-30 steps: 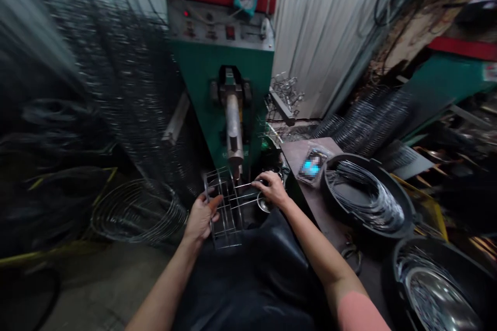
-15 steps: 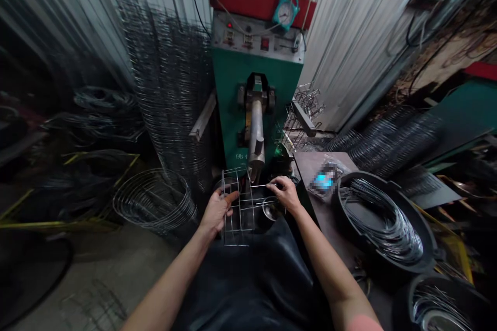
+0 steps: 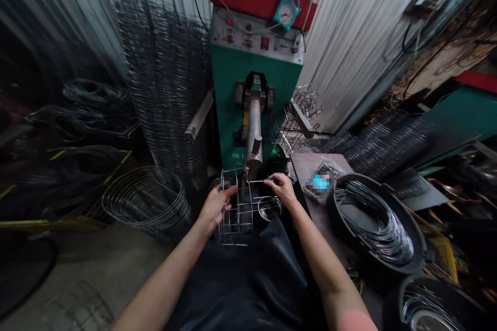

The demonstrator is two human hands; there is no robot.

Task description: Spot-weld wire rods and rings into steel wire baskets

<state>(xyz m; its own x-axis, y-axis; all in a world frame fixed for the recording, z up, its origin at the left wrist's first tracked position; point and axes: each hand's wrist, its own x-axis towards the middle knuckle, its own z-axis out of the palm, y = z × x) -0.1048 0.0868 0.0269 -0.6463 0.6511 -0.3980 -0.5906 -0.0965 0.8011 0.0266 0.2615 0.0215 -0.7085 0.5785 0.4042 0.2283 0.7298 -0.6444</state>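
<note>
My left hand (image 3: 215, 208) is closed around the left side of a small wire rack (image 3: 238, 225) made of crossing metal rods. Between the thumb and fingers of my right hand (image 3: 282, 190) is a thin metal rod (image 3: 256, 181), held level. Its left end reaches the rack, just below the tip of the round metal arm (image 3: 254, 129) of a green welding machine (image 3: 229, 83). Whether the rod is joined to the rack I cannot tell. A small round metal bowl (image 3: 269, 209) sits below my right hand, partly behind the rack.
A tall stack of wire grids (image 3: 163, 77) leans left of the machine. Wire hoops (image 3: 147, 199) stand on the floor at left. On the right, a side table (image 3: 298, 160) bears a plastic-wrapped item and a black tub (image 3: 417, 243) of bent wires. A teal clock (image 3: 286, 12) hangs on the machine.
The view has shifted slightly. Both hands keep their hold on the rack and the rod, and the rod's left end stays under the machine's tip.
</note>
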